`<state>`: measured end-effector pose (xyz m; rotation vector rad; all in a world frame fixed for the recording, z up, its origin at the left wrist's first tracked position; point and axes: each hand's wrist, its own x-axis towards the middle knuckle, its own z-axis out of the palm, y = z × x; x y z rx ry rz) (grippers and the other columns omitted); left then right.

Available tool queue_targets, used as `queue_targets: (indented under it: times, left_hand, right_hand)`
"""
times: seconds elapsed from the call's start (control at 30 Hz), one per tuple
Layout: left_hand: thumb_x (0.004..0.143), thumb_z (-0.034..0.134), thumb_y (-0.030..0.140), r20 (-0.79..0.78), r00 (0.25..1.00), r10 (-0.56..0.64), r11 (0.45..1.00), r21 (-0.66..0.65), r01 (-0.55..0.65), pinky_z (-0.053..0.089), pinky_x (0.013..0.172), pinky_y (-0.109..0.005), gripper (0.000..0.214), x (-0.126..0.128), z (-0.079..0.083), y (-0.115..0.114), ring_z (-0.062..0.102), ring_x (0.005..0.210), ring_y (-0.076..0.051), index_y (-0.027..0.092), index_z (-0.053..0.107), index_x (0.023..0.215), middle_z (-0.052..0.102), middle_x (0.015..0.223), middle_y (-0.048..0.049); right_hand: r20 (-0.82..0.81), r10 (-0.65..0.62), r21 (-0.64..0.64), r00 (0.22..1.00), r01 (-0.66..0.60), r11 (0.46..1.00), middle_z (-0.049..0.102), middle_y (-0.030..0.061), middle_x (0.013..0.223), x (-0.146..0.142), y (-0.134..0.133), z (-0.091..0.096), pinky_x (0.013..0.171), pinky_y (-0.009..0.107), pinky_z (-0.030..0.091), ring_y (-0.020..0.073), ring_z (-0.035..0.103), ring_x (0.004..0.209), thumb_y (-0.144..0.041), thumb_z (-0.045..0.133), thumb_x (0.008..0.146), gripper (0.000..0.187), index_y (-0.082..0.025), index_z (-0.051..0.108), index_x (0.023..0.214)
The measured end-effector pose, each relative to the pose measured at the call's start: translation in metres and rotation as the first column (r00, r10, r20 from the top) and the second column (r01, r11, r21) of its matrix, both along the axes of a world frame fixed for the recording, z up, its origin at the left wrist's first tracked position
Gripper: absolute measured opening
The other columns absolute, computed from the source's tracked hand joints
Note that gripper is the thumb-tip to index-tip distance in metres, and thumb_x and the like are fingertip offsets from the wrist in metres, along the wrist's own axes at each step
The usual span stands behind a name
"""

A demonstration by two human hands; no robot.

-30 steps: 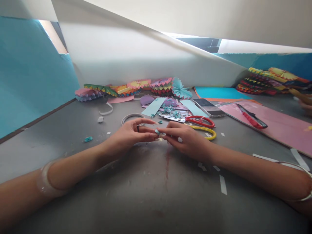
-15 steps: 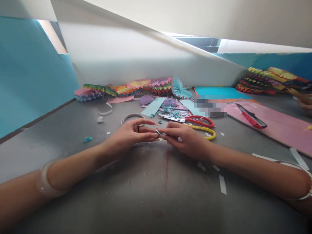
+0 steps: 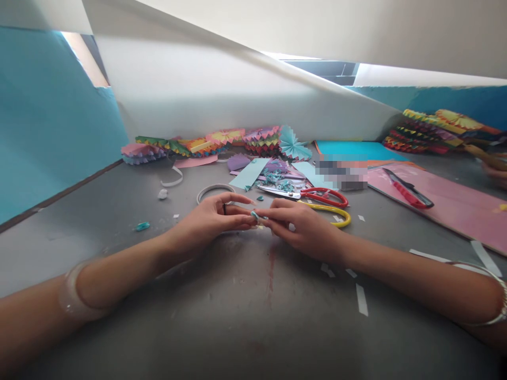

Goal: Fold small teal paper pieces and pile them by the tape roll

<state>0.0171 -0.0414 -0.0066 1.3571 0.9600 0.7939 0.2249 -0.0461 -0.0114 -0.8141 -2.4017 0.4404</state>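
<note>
Between the fingertips of both hands is a small light-blue piece of paper (image 3: 258,216), partly hidden by the fingers. My left hand (image 3: 224,214) pinches it from the left, the forefinger raised a little. From the right, my right hand (image 3: 299,224) grips the same piece with thumb and forefinger. Just beyond lie scissors (image 3: 295,195) with one red and one yellow handle, blades pointing left. Small blue paper cuttings (image 3: 279,180) are heaped behind them, beside a pale blue paper strip (image 3: 250,173). A ring of tape (image 3: 216,189) rests behind my left hand.
Folded paper fans (image 3: 261,140) in many colours line the back, with more (image 3: 420,132) at right. A red utility knife (image 3: 407,187) lies on a pink board (image 3: 447,203). White paper scraps (image 3: 361,300) dot the grey table (image 3: 253,316). Another person's hand (image 3: 495,171) shows far right.
The small blue paper has turned slightly between my fingertips, and more of it shows now. Both arms have stayed almost in place.
</note>
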Motion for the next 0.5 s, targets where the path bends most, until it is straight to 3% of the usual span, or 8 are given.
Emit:
queue_targets:
  times: [0.13, 0.3, 0.5]
  left_hand:
    - [0.072, 0.070, 0.022, -0.073, 0.997, 0.011, 0.997, 0.074, -0.006, 0.050, 0.074, -0.028, 0.033, 0.0034, 0.0000, 0.0002, 0.067, 0.081, -0.017, 0.017, 0.055, 0.101, 0.071, 0.080, -0.0023]
    - [0.075, 0.066, 0.029, -0.214, 0.976, 0.031, 0.969, 0.244, 0.023, 0.049, 0.067, -0.027, 0.031, 0.0036, -0.0006, 0.0008, 0.063, 0.079, -0.017, 0.016, 0.054, 0.101, 0.065, 0.078, -0.0015]
    - [0.083, 0.054, 0.026, -0.342, 0.935, 0.091, 0.870, 0.485, 0.092, 0.049, 0.074, -0.027, 0.014, 0.0014, 0.0025, -0.0039, 0.060, 0.083, -0.015, 0.019, 0.056, 0.095, 0.061, 0.086, -0.0012]
  right_hand:
    - [-0.083, -0.071, -0.123, 0.994, 0.061, 0.991, 0.059, 0.0020, 0.077, -0.0015, 0.0007, 0.0005, 0.063, 0.023, 0.040, 0.0112, 0.052, 0.071, -0.027, 0.044, 0.090, 0.025, -0.018, 0.067, 0.094]
    - [-0.104, -0.172, -0.325, 0.980, 0.130, 0.937, 0.059, 0.0003, 0.072, -0.0029, 0.0020, 0.0034, 0.058, 0.022, 0.038, 0.0096, 0.049, 0.063, -0.032, 0.049, 0.086, 0.023, -0.015, 0.065, 0.085]
    - [-0.154, -0.256, -0.536, 0.954, 0.137, 0.833, 0.049, -0.0042, 0.057, -0.0036, 0.0018, 0.0078, 0.047, 0.021, 0.034, 0.0064, 0.042, 0.048, -0.035, 0.053, 0.083, 0.023, -0.014, 0.064, 0.081]
